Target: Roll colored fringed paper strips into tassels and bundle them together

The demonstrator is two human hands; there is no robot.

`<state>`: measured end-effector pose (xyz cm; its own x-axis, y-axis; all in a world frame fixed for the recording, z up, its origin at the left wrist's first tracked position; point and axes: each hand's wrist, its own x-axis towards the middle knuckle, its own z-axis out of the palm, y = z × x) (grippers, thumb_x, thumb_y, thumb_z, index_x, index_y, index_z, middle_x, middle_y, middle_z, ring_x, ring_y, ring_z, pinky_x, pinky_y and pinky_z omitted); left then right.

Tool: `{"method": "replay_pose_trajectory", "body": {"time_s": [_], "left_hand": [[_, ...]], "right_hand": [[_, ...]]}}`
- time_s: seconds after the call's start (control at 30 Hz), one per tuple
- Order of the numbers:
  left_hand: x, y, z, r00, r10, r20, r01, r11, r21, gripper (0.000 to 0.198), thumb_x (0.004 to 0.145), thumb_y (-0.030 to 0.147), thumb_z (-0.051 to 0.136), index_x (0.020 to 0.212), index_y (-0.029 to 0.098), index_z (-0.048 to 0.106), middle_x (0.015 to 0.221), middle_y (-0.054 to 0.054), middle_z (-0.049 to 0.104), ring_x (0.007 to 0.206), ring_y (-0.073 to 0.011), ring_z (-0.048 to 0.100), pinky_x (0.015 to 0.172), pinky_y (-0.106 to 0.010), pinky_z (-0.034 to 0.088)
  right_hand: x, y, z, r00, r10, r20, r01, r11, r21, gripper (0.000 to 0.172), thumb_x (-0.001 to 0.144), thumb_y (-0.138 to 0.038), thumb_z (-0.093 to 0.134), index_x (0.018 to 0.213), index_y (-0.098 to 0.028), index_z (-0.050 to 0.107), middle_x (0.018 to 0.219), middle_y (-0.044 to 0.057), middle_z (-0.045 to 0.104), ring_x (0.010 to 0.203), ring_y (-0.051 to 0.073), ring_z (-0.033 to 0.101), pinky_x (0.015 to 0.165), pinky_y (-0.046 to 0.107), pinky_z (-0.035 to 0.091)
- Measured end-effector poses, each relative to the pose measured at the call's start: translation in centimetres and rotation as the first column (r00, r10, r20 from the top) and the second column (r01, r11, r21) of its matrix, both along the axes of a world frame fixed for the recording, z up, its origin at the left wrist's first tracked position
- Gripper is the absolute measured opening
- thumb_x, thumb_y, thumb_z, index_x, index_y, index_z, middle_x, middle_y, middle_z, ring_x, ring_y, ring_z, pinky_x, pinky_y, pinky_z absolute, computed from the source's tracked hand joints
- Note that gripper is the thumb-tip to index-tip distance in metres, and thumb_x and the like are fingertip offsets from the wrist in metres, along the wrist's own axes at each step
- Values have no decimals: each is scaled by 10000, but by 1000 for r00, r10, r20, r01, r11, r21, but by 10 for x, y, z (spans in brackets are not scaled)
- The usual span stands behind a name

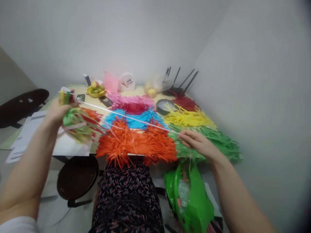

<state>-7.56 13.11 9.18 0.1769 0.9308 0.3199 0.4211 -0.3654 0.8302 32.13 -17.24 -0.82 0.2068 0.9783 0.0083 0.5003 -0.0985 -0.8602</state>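
My left hand, raised at the left, is closed around a bundle of multicoloured paper strips. Green, orange, red and pale strips hang below it, blurred by motion, and the yellow and green ends poke out above the fingers. A thin white ribbon runs taut from the bundle across to my right hand, which pinches its other end. Under the ribbon lie heaps of orange strips and blue strips. Nearest my right hand are green strips.
Yellow, dark red and pink strips cover more of the table. Behind are a fruit bowl, a phone and a black router. A green plastic bag hangs at the front right; a dark stool stands front left.
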Motion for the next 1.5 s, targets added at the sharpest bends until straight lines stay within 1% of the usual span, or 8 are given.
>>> {"method": "replay_pose_trajectory", "body": {"time_s": [0.13, 0.23, 0.4, 0.53, 0.8, 1.03, 1.2, 1.5], "left_hand": [[-42, 27, 9, 987, 134, 89, -129, 990, -63, 404, 609, 409, 806, 845, 158, 595, 923, 6, 683, 1050, -295, 636, 1047, -540, 444], [-41, 23, 17, 994, 105, -35, -108, 989, -102, 353, 672, 411, 767, 812, 131, 603, 795, 47, 660, 1012, -281, 649, 1024, -549, 436], [18, -28, 26, 914, -380, -144, 340, 908, -243, 395, 599, 394, 808, 867, 128, 692, 894, -47, 728, 868, -245, 674, 960, -482, 504], [66, -72, 15, 763, -644, -52, 606, 741, -289, 318, 623, 340, 797, 865, 154, 710, 925, -60, 726, 924, -255, 672, 897, -392, 534], [76, -92, -19, 713, -659, 240, 699, 638, -322, 286, 571, 276, 837, 754, 127, 676, 735, -21, 686, 742, -182, 647, 755, -307, 543], [81, -101, -31, 826, -510, 239, 560, 787, -258, 244, 636, 308, 790, 761, 126, 687, 720, -16, 676, 718, -176, 628, 733, -292, 513], [77, -102, -36, 857, -451, 251, 510, 815, -276, 211, 667, 304, 765, 789, 139, 712, 757, -39, 706, 735, -199, 648, 732, -300, 521], [59, -97, -38, 913, -288, 289, 370, 883, -287, 305, 642, 371, 787, 786, 133, 662, 690, -23, 662, 700, -179, 611, 715, -290, 471]], "right_hand": [[50, -63, -53, 950, -300, -84, 286, 947, -149, 547, 766, -755, 557, 803, -209, 570, 495, -62, 392, 435, 113, 329, 445, 260, 230], [58, -73, -46, 948, -319, 18, 316, 929, -195, 604, 714, -817, 538, 724, -214, 574, 485, -35, 438, 436, 128, 364, 440, 275, 277], [-4, -2, 41, 949, -118, 293, 95, 991, 90, 482, 895, -616, 493, 695, -194, 612, 581, 3, 545, 533, 142, 476, 537, 282, 375], [-90, 71, 97, 923, 18, 384, -198, 878, 436, 252, 934, -365, 573, 831, -181, 710, 753, 27, 653, 695, 147, 569, 677, 277, 424], [-142, 119, 75, 975, 149, 163, -216, 799, 561, 219, 894, -371, 641, 819, -186, 729, 796, 27, 574, 739, 147, 542, 667, 276, 420], [-148, 129, 35, 686, 341, -642, -256, 940, 226, 605, 731, -659, 687, 1128, -223, 551, 742, -27, 562, 524, 102, 455, 472, 230, 366], [-145, 133, 39, 663, 404, -630, -431, 894, 120, 571, 685, -453, 809, 1129, -210, 547, 661, -77, 501, 493, 65, 391, 462, 204, 285], [-104, 137, 47, 786, 551, -282, -573, 819, 3, 436, 825, -583, 626, 799, -149, 594, 576, -75, 414, 480, 60, 296, 467, 221, 205]]}}
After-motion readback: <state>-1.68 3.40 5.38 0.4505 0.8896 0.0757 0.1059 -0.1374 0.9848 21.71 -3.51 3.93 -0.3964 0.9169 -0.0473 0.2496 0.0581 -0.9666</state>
